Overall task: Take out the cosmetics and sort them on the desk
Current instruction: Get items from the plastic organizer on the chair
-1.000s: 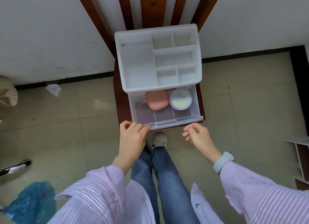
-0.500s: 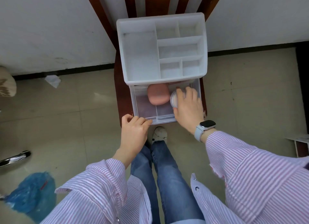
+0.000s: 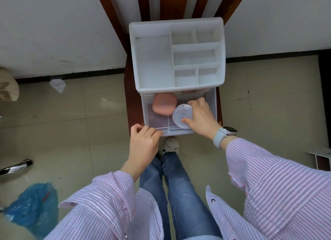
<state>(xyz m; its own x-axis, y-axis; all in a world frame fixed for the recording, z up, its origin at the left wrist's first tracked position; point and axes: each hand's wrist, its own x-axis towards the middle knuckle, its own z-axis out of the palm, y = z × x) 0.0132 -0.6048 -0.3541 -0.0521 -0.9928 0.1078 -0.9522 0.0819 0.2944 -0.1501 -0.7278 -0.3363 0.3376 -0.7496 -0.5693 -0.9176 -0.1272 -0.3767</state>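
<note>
A white plastic organiser with empty top compartments stands on a brown wooden chair. Its clear drawer is pulled out toward me. Inside lies a pink rounded compact. My right hand grips a round white jar and tilts it up on its edge inside the drawer. My left hand rests with curled fingers on the drawer's front left corner.
The chair backs against a white wall. On the tiled floor lie a crumpled tissue at left, a blue plastic bag at lower left and a chrome leg. A small shelf shows at the right edge.
My right hand reached into the drawer, closed round the white jar and has now tipped it up off the drawer floor. My left hand stayed at the drawer's front corner.
</note>
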